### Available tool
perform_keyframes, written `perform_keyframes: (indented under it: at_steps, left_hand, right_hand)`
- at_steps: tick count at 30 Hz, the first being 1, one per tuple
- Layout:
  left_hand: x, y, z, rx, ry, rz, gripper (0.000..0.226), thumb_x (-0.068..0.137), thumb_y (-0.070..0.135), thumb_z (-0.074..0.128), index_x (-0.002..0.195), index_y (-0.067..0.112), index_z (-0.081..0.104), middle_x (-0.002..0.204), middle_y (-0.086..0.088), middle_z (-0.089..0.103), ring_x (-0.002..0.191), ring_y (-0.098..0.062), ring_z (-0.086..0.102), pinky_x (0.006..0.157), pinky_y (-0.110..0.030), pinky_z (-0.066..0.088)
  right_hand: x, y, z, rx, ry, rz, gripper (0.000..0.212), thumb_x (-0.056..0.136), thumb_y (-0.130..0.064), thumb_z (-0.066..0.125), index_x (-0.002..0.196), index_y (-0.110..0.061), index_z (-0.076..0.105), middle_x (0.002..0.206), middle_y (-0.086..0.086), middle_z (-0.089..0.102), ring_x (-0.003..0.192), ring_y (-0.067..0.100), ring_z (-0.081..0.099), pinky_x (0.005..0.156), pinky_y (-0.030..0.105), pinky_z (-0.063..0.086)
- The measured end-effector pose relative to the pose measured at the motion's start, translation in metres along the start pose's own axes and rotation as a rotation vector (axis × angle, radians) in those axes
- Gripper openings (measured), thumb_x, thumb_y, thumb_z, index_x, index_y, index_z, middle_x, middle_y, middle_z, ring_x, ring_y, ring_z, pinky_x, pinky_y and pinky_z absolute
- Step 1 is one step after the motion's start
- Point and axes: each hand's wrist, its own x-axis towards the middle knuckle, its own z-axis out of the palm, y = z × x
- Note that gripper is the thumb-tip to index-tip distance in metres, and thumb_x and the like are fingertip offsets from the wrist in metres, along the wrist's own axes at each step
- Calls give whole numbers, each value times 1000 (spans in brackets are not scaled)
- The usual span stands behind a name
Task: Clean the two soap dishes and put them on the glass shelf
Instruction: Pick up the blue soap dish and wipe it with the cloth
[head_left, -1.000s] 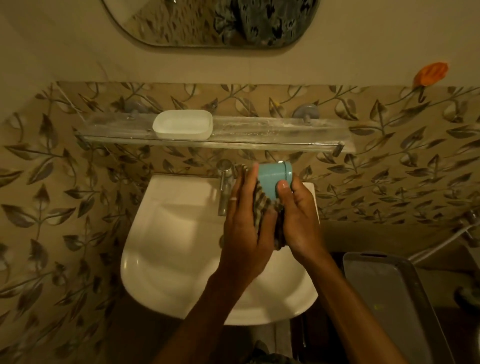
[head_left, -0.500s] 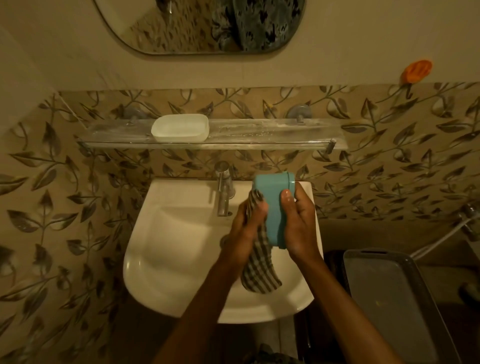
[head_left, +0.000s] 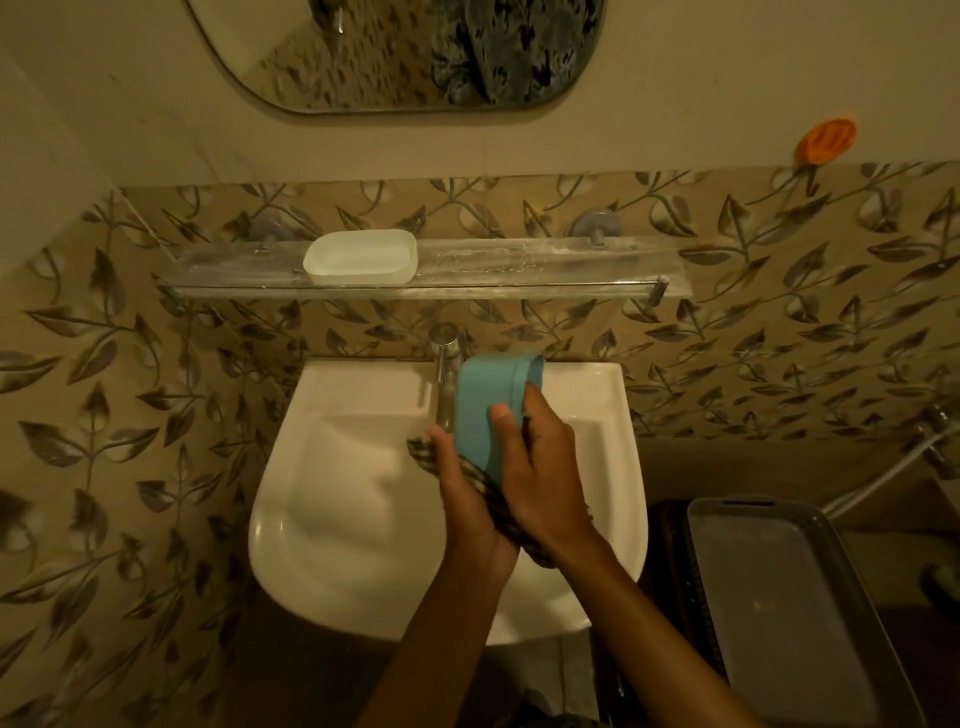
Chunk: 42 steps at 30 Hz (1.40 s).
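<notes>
Over the white sink (head_left: 363, 493), both hands meet at the middle of the view. The right hand (head_left: 545, 467) has its grip pinched on the blue soap dish (head_left: 485, 400), thumb lying across the dish's broad face and the other fingers wrapped behind its far edge. The dish stands on end, its long side running from 6 toward 12 o'clock, with its top edge just in front of the tap (head_left: 445, 358) at the back of the sink. The left hand (head_left: 467, 499) sits at 7 o'clock from the dish, its grip closed around a checked cloth (head_left: 498, 504) that is pressed against the dish's lower end; the cloth bunches between the two palms and a tail of it hangs below the right wrist.

At 11 o'clock from the hands, well apart from them, the white soap dish (head_left: 361, 257) rests open side up on the glass shelf (head_left: 545, 270), toward the shelf's left part. The rest of the shelf's surface shows streaks. A mirror (head_left: 363, 52) hangs at 12 o'clock above the shelf. An orange holder (head_left: 826, 141) sticks to the wall at 2 o'clock. A grey tray (head_left: 779, 613) lies at 4 o'clock, beside the sink.
</notes>
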Motion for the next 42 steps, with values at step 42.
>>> perform_keyframes:
  at_steps: [42]
  left_hand:
    - [-26,80,38,816,-30,425,55,81,11,58,135,17,46,134,-6,53,120,-21,54,99,-41,47]
  right_hand:
    - [-18,55,-61,745,38,693,79,64,-60,69,128,-15,56,131,19,58,118,36,58,92,51,53]
